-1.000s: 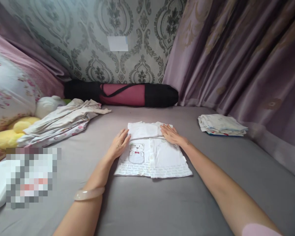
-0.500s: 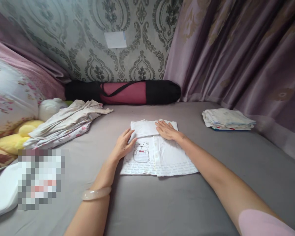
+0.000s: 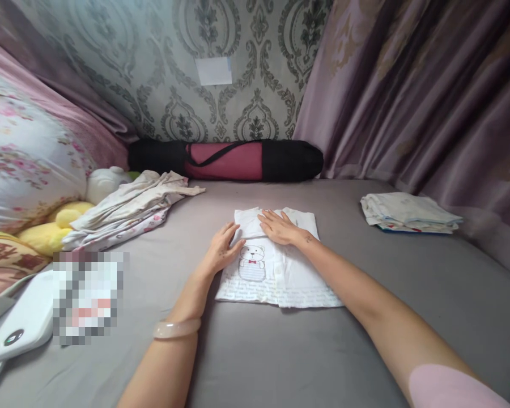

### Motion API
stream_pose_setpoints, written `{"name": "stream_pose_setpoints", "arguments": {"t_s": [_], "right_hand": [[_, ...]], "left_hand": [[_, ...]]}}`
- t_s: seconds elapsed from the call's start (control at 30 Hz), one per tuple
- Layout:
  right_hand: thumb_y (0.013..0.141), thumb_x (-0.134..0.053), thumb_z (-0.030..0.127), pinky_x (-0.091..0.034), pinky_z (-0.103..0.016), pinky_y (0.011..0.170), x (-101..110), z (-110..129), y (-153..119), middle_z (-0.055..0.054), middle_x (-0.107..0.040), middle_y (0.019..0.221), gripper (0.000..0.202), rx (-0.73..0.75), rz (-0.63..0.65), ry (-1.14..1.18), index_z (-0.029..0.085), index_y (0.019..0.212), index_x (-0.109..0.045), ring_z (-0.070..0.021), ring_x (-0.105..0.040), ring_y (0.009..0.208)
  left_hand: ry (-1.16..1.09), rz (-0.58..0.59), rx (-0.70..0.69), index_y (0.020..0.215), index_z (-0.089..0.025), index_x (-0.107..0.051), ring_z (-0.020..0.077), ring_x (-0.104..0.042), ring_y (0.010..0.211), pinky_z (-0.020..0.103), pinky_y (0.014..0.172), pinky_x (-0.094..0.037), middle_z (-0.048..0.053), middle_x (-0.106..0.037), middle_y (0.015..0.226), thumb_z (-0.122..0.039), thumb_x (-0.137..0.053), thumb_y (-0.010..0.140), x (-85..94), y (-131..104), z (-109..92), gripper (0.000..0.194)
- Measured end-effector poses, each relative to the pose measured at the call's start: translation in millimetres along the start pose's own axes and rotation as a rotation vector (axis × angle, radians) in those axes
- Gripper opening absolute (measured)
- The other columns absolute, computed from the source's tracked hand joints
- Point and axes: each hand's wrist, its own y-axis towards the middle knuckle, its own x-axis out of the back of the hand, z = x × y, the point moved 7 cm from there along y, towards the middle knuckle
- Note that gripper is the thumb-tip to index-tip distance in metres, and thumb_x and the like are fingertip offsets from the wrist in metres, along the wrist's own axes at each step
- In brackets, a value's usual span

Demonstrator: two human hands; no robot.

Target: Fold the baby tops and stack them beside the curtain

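A white garment point(image 3: 255, 290) with a bear print and rows of small lettering lies flat on the grey bed sheet point(image 3: 246, 357). Its upper part is folded over in a band. My left hand point(image 3: 225, 247) rests at the garment's left edge, fingers apart, thumb near the bear's head. Across the folded band lies my right hand point(image 3: 279, 228), palm down with its fingers spread. Neither hand grips anything. My right forearm covers part of the garment's right side.
Folded cloths point(image 3: 410, 212) are stacked at the right. Loose clothes point(image 3: 131, 207) lie at the left beside a yellow plush toy point(image 3: 46, 232). A white device point(image 3: 25, 317) sits at the lower left. Along the wall runs a black and red bag point(image 3: 225, 161).
My right hand has moved left across the folded band, nearer my left hand. The whole view has shifted, so the surroundings appear farther right.
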Motion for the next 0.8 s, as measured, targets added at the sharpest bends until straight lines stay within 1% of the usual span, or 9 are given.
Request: {"name": "stream_pose_setpoints", "arguments": {"t_s": [0.13, 0.2, 0.33, 0.4, 0.5, 0.57, 0.63, 0.7, 0.8], "right_hand": [[0.100, -0.015, 0.042, 0.002, -0.049, 0.120, 3.8, 21.6, 14.2, -0.007, -0.013, 0.163, 0.062, 0.052, -0.073, -0.034, 0.016, 0.155, -0.024, -0.0221, -0.004, 0.150], [0.100, -0.016, 0.042, 0.000, -0.049, 0.120, -1.5, 27.8, 21.8, -0.007, -0.014, 0.163, 0.062, 0.058, -0.063, -0.039, 0.015, 0.155, -0.024, -0.0227, -0.004, 0.150], [0.099, -0.017, 0.043, -0.005, -0.050, 0.119, -9.8, 30.6, 31.4, -0.007, -0.016, 0.163, 0.063, 0.027, 0.000, -0.038, 0.015, 0.155, -0.024, -0.0245, -0.005, 0.150], [0.099, -0.017, 0.044, -0.004, -0.051, 0.119, -8.2, 36.3, 35.2, -0.008, -0.015, 0.163, 0.063, 0.031, -0.018, -0.040, 0.015, 0.155, -0.024, -0.0248, -0.005, 0.150], [0.100, -0.016, 0.042, -0.001, -0.051, 0.119, -6.8, 52.7, 43.2, -0.008, -0.014, 0.163, 0.062, 0.073, -0.078, -0.043, 0.015, 0.155, -0.024, -0.0232, -0.004, 0.150], [0.100, -0.015, 0.040, -0.002, -0.050, 0.119, -11.0, 61.5, 49.5, -0.008, -0.015, 0.163, 0.061, 0.084, -0.072, -0.041, 0.014, 0.154, -0.026, -0.0222, -0.006, 0.150], [0.100, -0.015, 0.040, -0.004, -0.050, 0.119, -15.7, 65.8, 55.2, -0.008, -0.015, 0.163, 0.061, 0.075, -0.039, -0.041, 0.013, 0.154, -0.026, -0.0222, -0.008, 0.150], [0.100, -0.017, 0.041, -0.004, -0.051, 0.119, -17.5, 68.0, 60.0, -0.008, -0.015, 0.163, 0.061, 0.071, -0.013, -0.045, 0.014, 0.154, -0.025, -0.0231, -0.009, 0.150], [0.100, -0.019, 0.040, -0.002, -0.052, 0.119, -15.0, 72.6, 66.7, -0.009, -0.015, 0.162, 0.062, 0.083, -0.045, -0.055, 0.011, 0.154, -0.026, -0.0243, -0.007, 0.150]], "left_hand": [[-0.008, -0.001, -0.004, 0.131, -0.015, -0.054, 0.0292, -0.047, 0.134, 0.045, 0.111, -0.039, 0.018, -0.051, 0.141, -0.045, -0.053, 0.091, -0.5, -0.6, 1.4, 0.050], [-0.009, 0.003, 0.001, 0.132, -0.014, -0.053, 0.0298, -0.046, 0.134, 0.046, 0.112, -0.038, 0.019, -0.051, 0.141, -0.045, -0.054, 0.090, -1.1, -0.6, 3.3, 0.052], [-0.019, -0.008, 0.011, 0.132, -0.017, -0.051, 0.0307, -0.047, 0.133, 0.047, 0.111, -0.038, 0.017, -0.051, 0.142, -0.042, -0.062, 0.085, -2.9, 1.4, 7.6, 0.054], [-0.031, -0.003, 0.018, 0.133, -0.018, -0.050, 0.0311, -0.047, 0.132, 0.048, 0.111, -0.038, 0.017, -0.052, 0.140, -0.042, -0.064, 0.083, -4.6, 2.6, 9.2, 0.057], [-0.039, -0.006, 0.050, 0.134, -0.016, -0.046, 0.0320, -0.046, 0.132, 0.049, 0.110, -0.037, 0.018, -0.051, 0.139, -0.043, -0.067, 0.080, -5.0, 2.9, 12.1, 0.063], [-0.031, -0.020, 0.091, 0.132, -0.017, -0.045, 0.0331, -0.045, 0.133, 0.050, 0.111, -0.036, 0.018, -0.050, 0.140, -0.043, -0.069, 0.078, -3.5, 1.9, 14.8, 0.065], [-0.012, -0.030, 0.147, 0.125, -0.018, -0.048, 0.0342, -0.043, 0.134, 0.052, 0.110, -0.034, 0.018, -0.048, 0.140, -0.043, -0.072, 0.074, -1.5, 0.4, 17.9, 0.061], [0.009, -0.032, 0.200, 0.113, -0.019, -0.052, 0.0348, -0.040, 0.135, 0.053, 0.110, -0.034, 0.018, -0.047, 0.140, -0.042, -0.075, 0.071, 0.6, -0.8, 20.2, 0.053], [0.017, -0.018, 0.239, 0.095, -0.020, -0.050, 0.0351, -0.037, 0.137, 0.052, 0.109, -0.034, 0.019, -0.046, 0.138, -0.040, -0.077, 0.068, 3.8, -1.8, 21.8, 0.043]]}}
